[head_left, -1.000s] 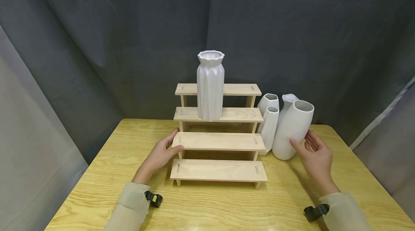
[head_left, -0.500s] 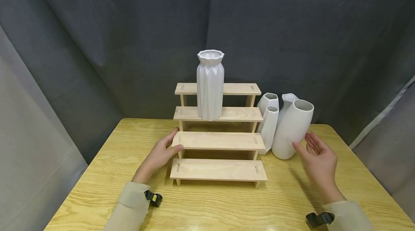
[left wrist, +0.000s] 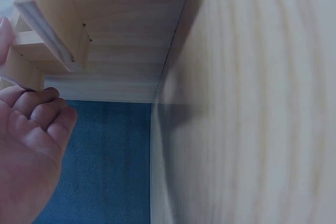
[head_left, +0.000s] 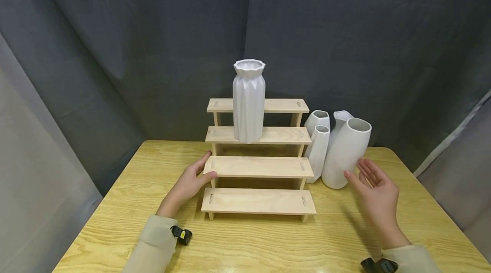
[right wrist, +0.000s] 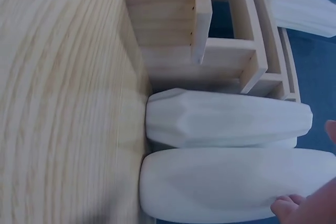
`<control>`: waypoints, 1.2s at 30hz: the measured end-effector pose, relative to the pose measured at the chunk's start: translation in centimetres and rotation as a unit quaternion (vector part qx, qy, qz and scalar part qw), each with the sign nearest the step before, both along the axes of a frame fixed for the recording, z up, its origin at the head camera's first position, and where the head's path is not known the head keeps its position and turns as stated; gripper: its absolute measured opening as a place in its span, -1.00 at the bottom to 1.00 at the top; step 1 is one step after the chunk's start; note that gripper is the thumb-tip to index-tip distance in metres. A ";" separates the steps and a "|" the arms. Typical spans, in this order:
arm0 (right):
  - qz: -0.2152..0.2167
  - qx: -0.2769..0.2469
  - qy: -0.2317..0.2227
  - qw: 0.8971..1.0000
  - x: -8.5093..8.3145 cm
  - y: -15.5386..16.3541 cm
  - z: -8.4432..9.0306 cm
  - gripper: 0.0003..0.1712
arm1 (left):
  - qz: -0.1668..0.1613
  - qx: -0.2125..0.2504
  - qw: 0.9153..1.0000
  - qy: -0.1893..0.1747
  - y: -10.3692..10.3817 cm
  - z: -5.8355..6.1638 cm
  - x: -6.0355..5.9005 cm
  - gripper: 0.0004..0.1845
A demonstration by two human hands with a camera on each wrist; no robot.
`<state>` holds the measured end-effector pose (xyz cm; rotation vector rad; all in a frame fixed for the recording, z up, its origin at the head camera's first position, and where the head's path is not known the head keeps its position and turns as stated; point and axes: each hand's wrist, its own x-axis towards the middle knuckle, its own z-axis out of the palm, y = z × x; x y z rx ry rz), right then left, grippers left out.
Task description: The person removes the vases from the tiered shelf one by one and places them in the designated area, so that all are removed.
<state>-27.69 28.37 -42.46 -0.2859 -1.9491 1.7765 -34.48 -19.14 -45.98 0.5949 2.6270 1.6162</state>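
Observation:
My left hand point(head_left: 189, 185) holds the left side of a four-tier wooden display stand point(head_left: 258, 166), thumb over the end of a lower step and fingers behind. In the left wrist view its fingers point(left wrist: 44, 108) bend at a board's edge. Upright on the second step from the top is a tall pleated white vase point(head_left: 248, 102). My right hand point(head_left: 379, 196) is beside a smooth rounded white vase point(head_left: 343, 158) on the table, thumb and fingers loosely spread, fingertips right at its side. The right wrist view shows fingertips point(right wrist: 286, 205) overlapping that vase.
Between the stand and the smooth vase stand a narrow faceted white vase point(head_left: 317, 153), another faceted vase point(head_left: 311, 120) and a vase with a flared lip point(head_left: 341, 117). A dark grey curtain point(head_left: 172, 51) hangs behind the wooden table point(head_left: 238, 247).
My right hand has loosened from the smooth vase and drawn slightly back to the right. The vase stays where it was. My left hand has not moved.

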 end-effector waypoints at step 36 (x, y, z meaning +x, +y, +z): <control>0.071 0.001 0.064 0.995 1.4 -4.1 1.8 -0.23 | 0.000 0.003 1.000 -0.013 0.1 0.3 0.3 -0.11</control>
